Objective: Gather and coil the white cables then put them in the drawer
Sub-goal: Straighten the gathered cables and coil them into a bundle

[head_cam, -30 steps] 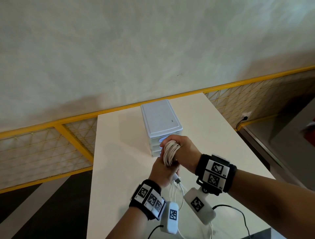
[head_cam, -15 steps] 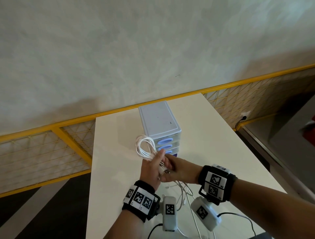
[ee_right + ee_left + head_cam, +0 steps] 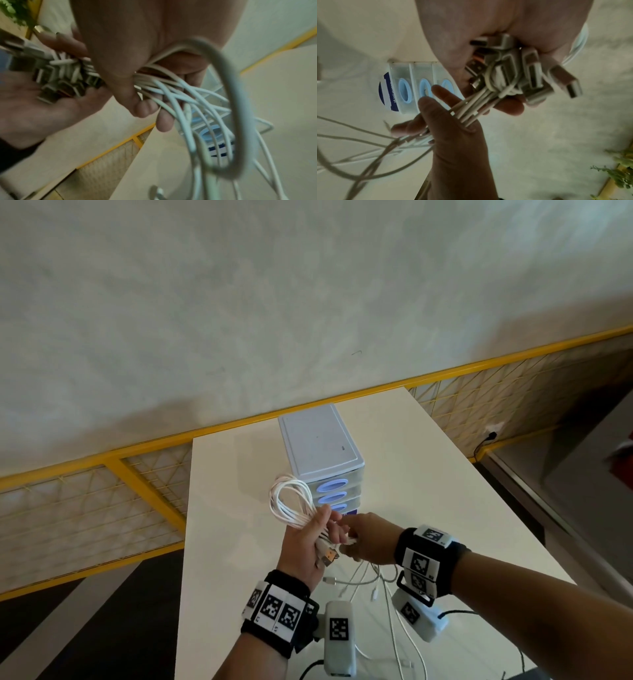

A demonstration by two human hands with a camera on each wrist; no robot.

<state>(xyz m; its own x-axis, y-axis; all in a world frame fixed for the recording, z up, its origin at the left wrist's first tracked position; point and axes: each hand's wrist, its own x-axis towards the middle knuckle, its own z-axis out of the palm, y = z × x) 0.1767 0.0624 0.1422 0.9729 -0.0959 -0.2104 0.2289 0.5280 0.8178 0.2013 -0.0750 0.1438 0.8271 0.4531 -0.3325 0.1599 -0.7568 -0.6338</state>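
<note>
White thin charging cables (image 3: 291, 505) sit looped and clasped in the left hand (image 3: 306, 546) before the small plastic drawer unit (image 3: 325, 470); the right hand (image 3: 368, 542) pinches their trailing strands and should likely wind evenly, keeping plugs bunched

One drawer unit (image 3: 322, 450) stood on one tabletop (image 3: 233, 542). Three drawers were counted, each with one blue oval handle (image 3: 332, 485). Two hands were present, left (image 3: 308, 546) and right (image 3: 371, 542). One bundle of white cables (image 3: 291, 501) was noted; the cables in it overlapped and could not be counted. Two wrist cameras (image 3: 337, 635) showed.
</note>
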